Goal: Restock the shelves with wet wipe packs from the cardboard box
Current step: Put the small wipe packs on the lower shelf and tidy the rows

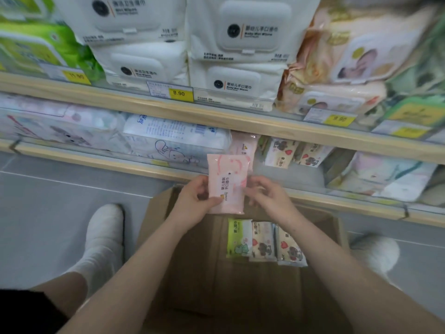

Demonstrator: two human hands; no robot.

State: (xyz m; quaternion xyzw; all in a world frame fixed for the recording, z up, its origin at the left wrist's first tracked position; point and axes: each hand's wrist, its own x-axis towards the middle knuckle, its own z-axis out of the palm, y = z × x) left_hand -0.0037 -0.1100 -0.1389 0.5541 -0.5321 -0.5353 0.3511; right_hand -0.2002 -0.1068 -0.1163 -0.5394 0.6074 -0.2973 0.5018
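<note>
Both hands pinch one pink wet wipe pack (pixel 227 183) by its side edges — the left hand (pixel 196 197) with thumb on the front near the lower left corner, the right hand (pixel 263 192) with curled fingertips on the right edge. The pack stands upright, just in front of the lower shelf's wooden edge (pixel 120 162) and above the open cardboard box (pixel 192 273).

From the left: grey floor tiles (pixel 48 213) carry a foot in a white sock (pixel 103 235), and a bare knee shows at the bottom corner. The box sits on the floor between the feet, against the shelf unit; inside it, by the far wall, three small packs stand side by side — a green-and-white pack (pixel 238 238), then two cream packs printed with strawberries (pixel 277 242). A second white-socked foot (pixel 378 251) lies to the right of the box.

On the lower shelf, large pale tissue bundles (pixel 175 138) fill the left part, another pink pack (pixel 243 145) stands just behind the held one, and strawberry-printed packs (pixel 296 153) stand to its right. The upper shelf (pixel 216 112) holds green packs (pixel 41 44), white lidded wipe packs (pixel 240 44) and peach baby-wipe packs (pixel 349 61), with yellow price tags (pixel 178 93) along its front rail.
</note>
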